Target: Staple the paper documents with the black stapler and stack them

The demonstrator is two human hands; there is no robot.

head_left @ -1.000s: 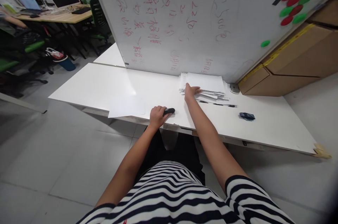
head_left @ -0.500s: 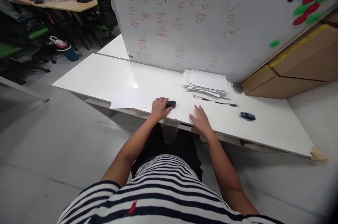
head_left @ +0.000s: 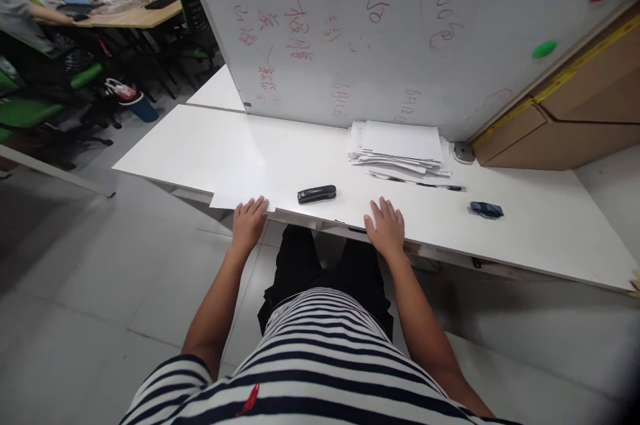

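A black stapler lies flat on the white table, between my two hands and touched by neither. My left hand rests at the front edge with its fingers spread over the near corner of some white paper. Also at the front edge, my right hand lies on the tabletop, fingers apart and holding nothing. Behind it sits a thick stack of paper sheets, with black-and-white pens in front of the stack.
A small dark blue object lies to the right. At the back stands a whiteboard with red writing and magnets; cardboard boxes are right of it. Another person sits far left near a blue bin.
My left hand has let go of the stapler and moved left to the paper. My right hand stays near the table edge. The view has shifted a little.
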